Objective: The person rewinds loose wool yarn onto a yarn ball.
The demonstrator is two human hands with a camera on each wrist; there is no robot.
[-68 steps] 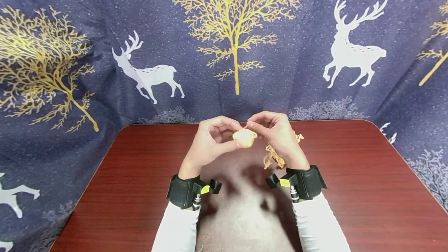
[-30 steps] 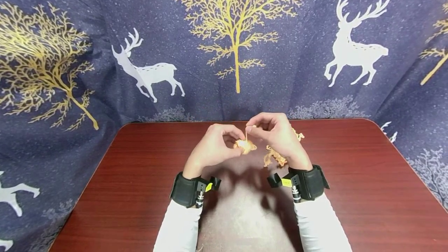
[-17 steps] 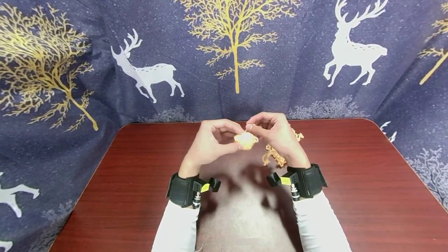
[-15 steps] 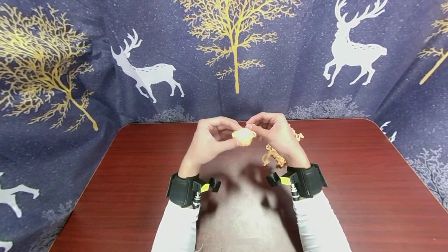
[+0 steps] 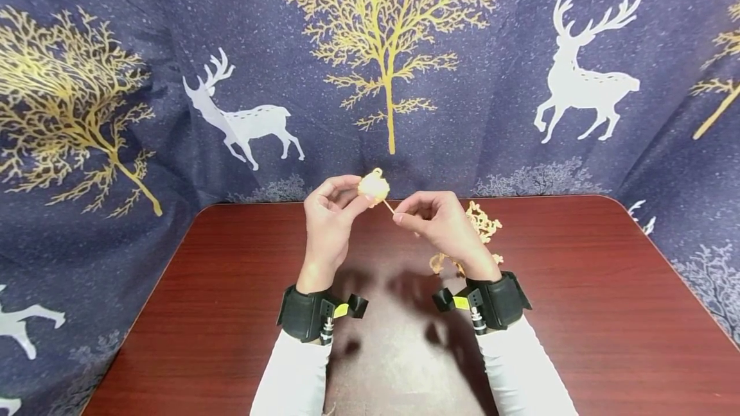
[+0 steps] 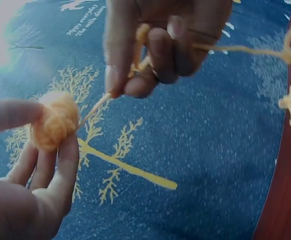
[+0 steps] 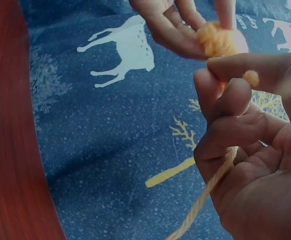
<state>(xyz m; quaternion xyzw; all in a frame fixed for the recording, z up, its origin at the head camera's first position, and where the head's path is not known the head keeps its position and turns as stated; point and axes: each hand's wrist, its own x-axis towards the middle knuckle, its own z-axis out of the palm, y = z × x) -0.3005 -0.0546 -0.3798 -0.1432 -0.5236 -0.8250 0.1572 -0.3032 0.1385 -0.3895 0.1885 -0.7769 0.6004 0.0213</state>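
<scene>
A small ball of pale orange yarn [image 5: 374, 188] is held up between the thumb and fingers of my left hand [image 5: 326, 220], above the table's far side. From it a short taut strand [image 5: 390, 208] runs to my right hand [image 5: 445, 223], whose thumb and index finger pinch it. Seen from the left wrist, the windings of the yarn ball [image 6: 55, 122] show between thumb and fingertips. More yarn passes through the curled fingers of the right hand, and in the right wrist view a length of yarn [image 7: 199, 207] trails down below them.
A loose tangle of the same yarn [image 5: 484, 223] lies on the reddish-brown table [image 5: 578, 287] behind and beside the right wrist, partly covered by it. A dark blue cloth [image 5: 491, 82] with deer and trees hangs behind the table. Both wrists wear black camera straps [image 5: 306, 313].
The left hand has lifted the yarn ball up and to the left. The right hand has shifted slightly left and down, so the strand between them is stretched. More of the tangle shows.
</scene>
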